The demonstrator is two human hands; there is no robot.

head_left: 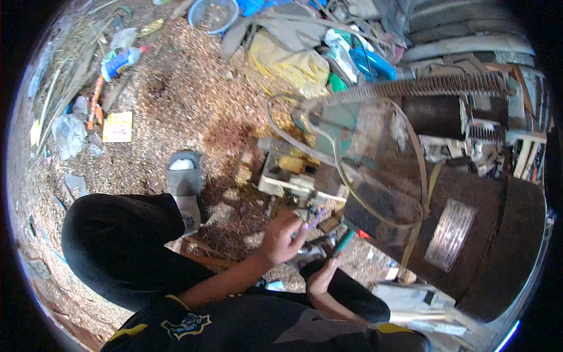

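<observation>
In the middle of the view, my left hand [282, 239] is closed, its thumb and fingers pinching a thin purple stick [316, 219]. The stick points up and to the right, toward the small metal fixture [296, 186] of the machine. My right hand [322, 278] is lower and slightly to the right. Its fingers are at the lower end of a green handle [344, 242], which slants up to the right beside a small red piece [363, 234]. Part of this grip is hidden. Between the hands and the machine lie metal parts too blurred to name.
A large dark motor [487, 234] with a metal plate fills the right side, a looped hose [337, 155] beside it. A long spring [422, 86] runs above. Shavings cover the floor [176, 100]. A blue basin [214, 14], yellow sack [287, 64] and bottle [122, 63] lie farther off.
</observation>
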